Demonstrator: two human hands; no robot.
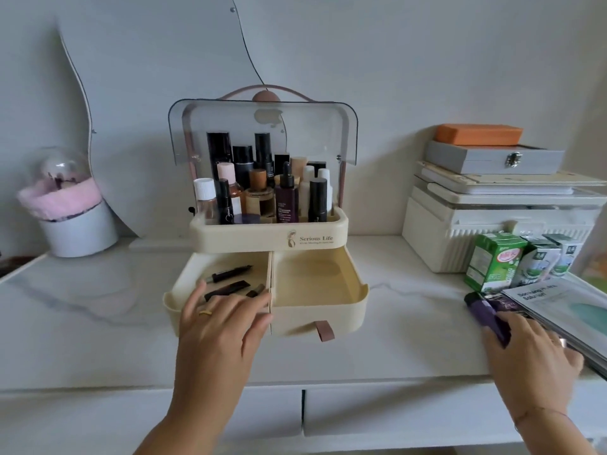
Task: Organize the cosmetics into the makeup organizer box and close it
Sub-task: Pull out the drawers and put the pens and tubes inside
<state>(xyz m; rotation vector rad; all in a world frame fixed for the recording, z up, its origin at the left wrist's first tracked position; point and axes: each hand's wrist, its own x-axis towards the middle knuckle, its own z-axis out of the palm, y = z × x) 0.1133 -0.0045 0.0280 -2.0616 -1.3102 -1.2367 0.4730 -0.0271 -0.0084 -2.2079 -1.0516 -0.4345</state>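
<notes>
The cream makeup organizer box [338,233] stands mid-table with its clear lid [184,133] raised over several upright bottles [287,195]. Both lower drawers are pulled out. The left drawer [184,274] holds dark lipstick-like tubes [230,273]; the right drawer [315,284] has nothing in it. My left hand [223,316] rests with relaxed fingers on the left drawer's front edge. My right hand [528,349] lies over the near end of a purple tube [483,311] at the right, fingers on it; whether it grips the tube is unclear.
Sheet-mask packets [565,310] lie under and beside my right hand. Green and white cartons [496,266] stand in front of stacked white and grey boxes [492,205]. A pink-trimmed domed pot [65,205] sits far left. A curvy mirror [157,44] leans behind.
</notes>
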